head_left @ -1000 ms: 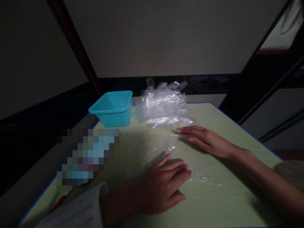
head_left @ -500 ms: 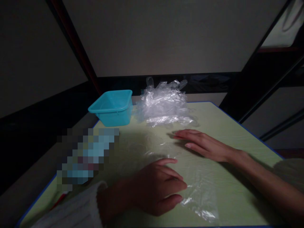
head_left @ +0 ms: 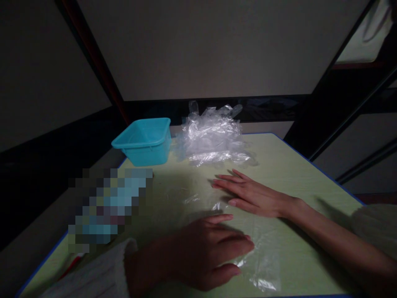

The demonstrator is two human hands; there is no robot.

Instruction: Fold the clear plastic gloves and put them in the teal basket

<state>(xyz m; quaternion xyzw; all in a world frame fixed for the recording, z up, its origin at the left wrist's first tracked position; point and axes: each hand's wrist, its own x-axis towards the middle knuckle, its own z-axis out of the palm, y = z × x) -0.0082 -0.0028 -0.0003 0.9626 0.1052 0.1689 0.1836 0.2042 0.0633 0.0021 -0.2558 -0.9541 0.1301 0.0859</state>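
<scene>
A thin, clear plastic disposable glove (head_left: pixel 263 265) lies flat and wrinkled on the table, partly hidden under my hands. My left hand (head_left: pixel 211 252) is over it near the front, palm down, with fingers apart. Farther back and to the right, my right hand (head_left: pixel 257 194) stretches its fingers leftward, palm down, over or on the glove's upper edge. Whether either palm presses on the plastic I cannot tell. Behind them sits a heap of clear plastic gloves (head_left: pixel 214 136), some finger shapes sticking up.
A turquoise plastic basket (head_left: pixel 145 153) stands at the back left of the pale green, blue-edged table (head_left: pixel 310 182). A blurred-out light blue item (head_left: pixel 120 198) lies along the left edge, with something red (head_left: pixel 71 265) just below it. A panel (head_left: pixel 211 49) rises behind the table.
My right hand has moved left and slightly toward me, its fingers spreading. My left hand has shifted slightly right over the glove. The view has turned a little.
</scene>
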